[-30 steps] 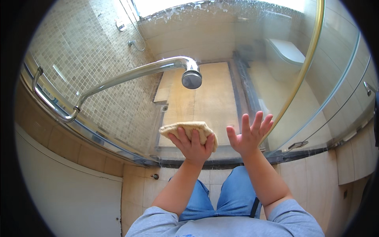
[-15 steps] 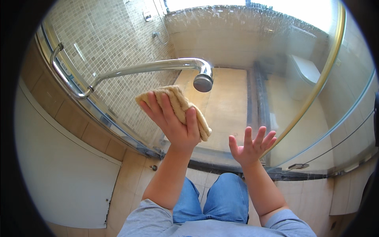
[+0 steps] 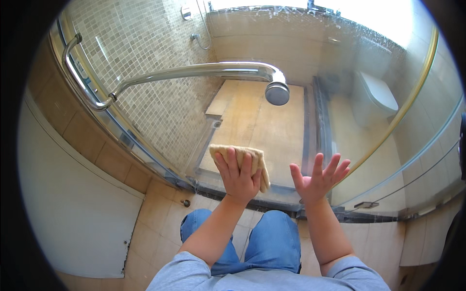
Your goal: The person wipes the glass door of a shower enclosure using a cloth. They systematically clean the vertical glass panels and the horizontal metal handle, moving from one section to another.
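My left hand presses a folded beige cloth flat against the clear shower glass, fingers spread over the cloth. The cloth's top and right edges stick out past the fingers. To the right, my right hand is held up with its fingers apart and nothing in it. It is close to the glass near a gold-coloured upright edge; whether it touches cannot be made out. Above both hands a curved chrome bar handle runs across the glass.
Behind the glass are a mosaic-tiled wall, a tan shower floor and a white toilet. A dark sill runs along the glass's foot. On the left stands a white door; a small doorstop sits on the floor.
My left hand has slid the cloth down and to the right across the glass, turning more upright. My right hand has shifted slightly right, still spread. The whole view has shifted a little.
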Demonstrator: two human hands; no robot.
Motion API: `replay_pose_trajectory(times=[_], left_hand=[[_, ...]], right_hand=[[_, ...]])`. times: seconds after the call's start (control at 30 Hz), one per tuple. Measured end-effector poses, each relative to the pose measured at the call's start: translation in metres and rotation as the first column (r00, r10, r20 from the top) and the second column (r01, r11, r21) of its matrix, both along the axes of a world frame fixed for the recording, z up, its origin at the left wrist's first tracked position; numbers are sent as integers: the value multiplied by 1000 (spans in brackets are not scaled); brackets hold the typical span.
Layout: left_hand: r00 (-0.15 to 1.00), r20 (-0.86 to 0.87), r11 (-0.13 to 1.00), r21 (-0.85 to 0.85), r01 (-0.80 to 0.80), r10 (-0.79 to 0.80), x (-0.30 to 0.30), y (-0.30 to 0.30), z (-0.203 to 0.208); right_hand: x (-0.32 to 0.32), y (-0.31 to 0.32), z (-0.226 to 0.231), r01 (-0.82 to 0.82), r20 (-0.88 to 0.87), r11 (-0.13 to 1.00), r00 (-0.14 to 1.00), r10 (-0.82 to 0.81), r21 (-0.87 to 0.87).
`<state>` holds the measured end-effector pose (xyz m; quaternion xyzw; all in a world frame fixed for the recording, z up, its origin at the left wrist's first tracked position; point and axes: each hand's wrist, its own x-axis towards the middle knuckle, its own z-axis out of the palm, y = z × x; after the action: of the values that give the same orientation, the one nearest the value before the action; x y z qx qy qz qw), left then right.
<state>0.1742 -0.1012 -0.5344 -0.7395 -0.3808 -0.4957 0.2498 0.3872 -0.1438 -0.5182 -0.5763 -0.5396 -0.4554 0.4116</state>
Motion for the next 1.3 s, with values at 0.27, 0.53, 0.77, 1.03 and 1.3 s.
replay_pose_trajectory(times=[0.27,0.53,0.77,1.03,1.3], left_hand=[[979,195,989,144,33,-61,-53,44,119],[991,118,992,119,42,-56,-84,55,44],[990,105,995,35,94,-97,-121,58,-36],[958,241,988,34,151,-155,-158,78,59],[929,341,985,140,103,-145,-169,95,71]], right_hand=[[-69,1,41,-179,-104,983,978,182,37],[-164,40,70,-274,-82,961,959,270,-47],[-165,63,31,2,140,1000,990,1,-24],[-170,68,34,52,153,998,987,-54,21],[-205,56,55,-169,-14,986,986,169,5]])
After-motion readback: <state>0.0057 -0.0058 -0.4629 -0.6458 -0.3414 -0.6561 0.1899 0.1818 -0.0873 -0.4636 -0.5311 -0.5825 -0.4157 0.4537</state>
